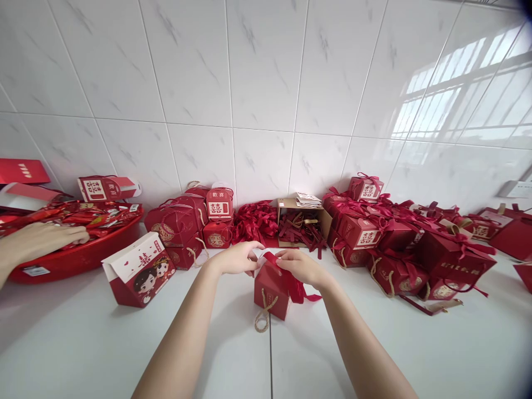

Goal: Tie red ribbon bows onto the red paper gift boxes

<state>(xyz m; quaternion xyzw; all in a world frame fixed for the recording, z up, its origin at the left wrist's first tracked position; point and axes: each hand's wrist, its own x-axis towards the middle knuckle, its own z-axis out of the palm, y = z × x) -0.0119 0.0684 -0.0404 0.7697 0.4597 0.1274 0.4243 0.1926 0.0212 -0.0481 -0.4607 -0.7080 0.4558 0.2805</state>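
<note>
A small dark-red gift box [266,293] stands on the white table in front of me, a rope handle hanging down its near side. Red ribbon [296,289] lies over its top and trails down to the right. My left hand [238,259] is closed on the upper left edge of the box, with the fingertips partly hidden behind it. From the right, my right hand [302,267] pinches the ribbon at the top of the box between thumb and fingers. Both hands are close together over the box.
At left, another person's hand [62,235] reaches into a red basin [78,263] of wrapped sweets. A cartoon-printed box [143,271] stands beside it. Behind are stacked red boxes [177,219], a ribbon pile [255,221] and a cardboard box [286,204]. Ribboned boxes [449,257] crowd the right.
</note>
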